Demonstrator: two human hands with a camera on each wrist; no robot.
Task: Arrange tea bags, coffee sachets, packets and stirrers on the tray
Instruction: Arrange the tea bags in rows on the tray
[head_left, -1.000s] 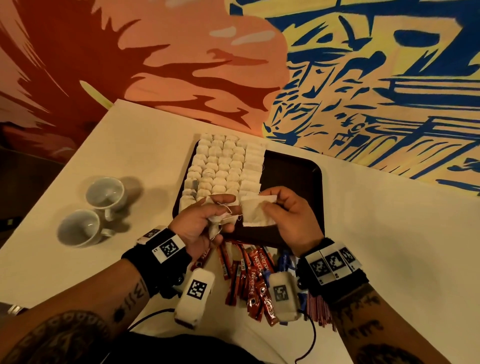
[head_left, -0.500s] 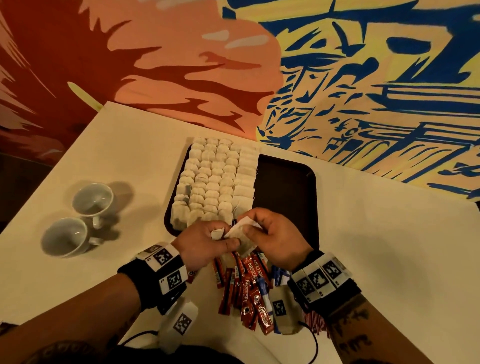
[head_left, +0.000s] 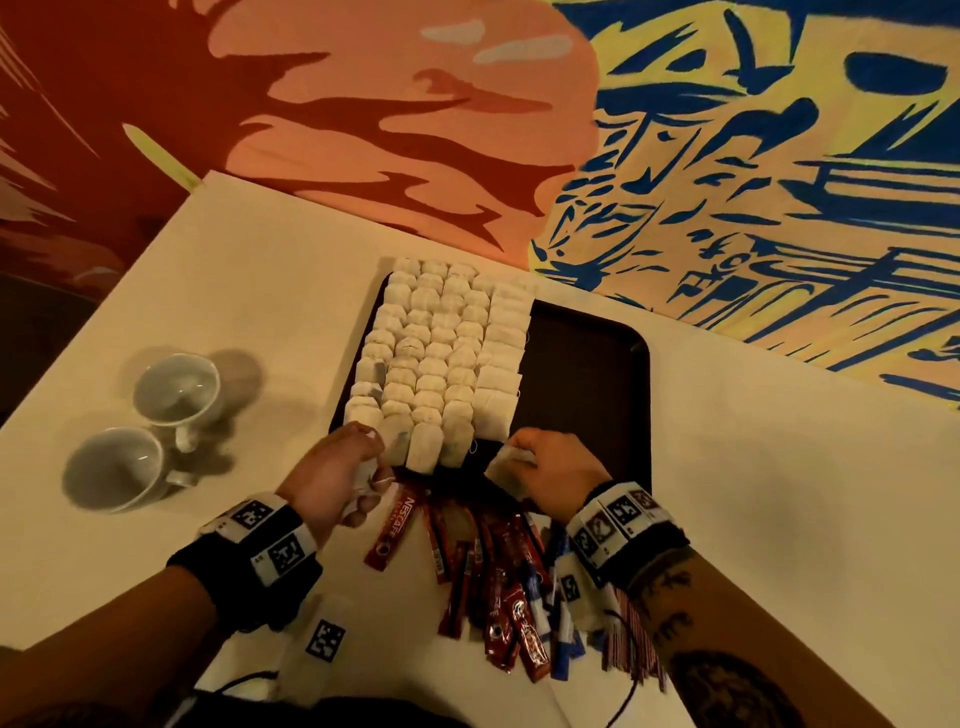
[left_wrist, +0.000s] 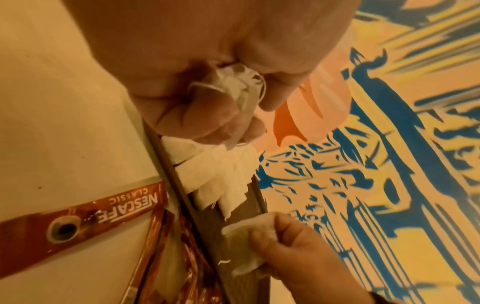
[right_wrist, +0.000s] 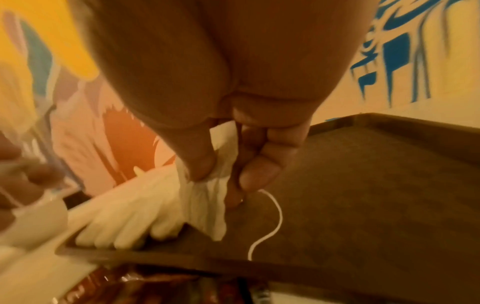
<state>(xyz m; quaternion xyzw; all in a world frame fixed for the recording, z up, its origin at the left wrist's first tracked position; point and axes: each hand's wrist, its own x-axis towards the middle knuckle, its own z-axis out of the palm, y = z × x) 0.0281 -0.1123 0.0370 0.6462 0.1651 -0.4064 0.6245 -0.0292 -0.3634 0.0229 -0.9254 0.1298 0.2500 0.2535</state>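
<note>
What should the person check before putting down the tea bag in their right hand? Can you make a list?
1. Right hand has a firm hold on the tea bag: ok, thumb and fingers pinch it.
2. Free space on the tray next to the rows of tea bags: ok, the dark right part is bare.
3. Tea bag's string tucked away: not ok, it dangles loose.
4. Left hand out of the way: ok, it holds more tea bags at the tray's near left corner.
5. Rows standing neatly: ok.
6. Coffee sachets off the tray: ok, they lie on the table.
</note>
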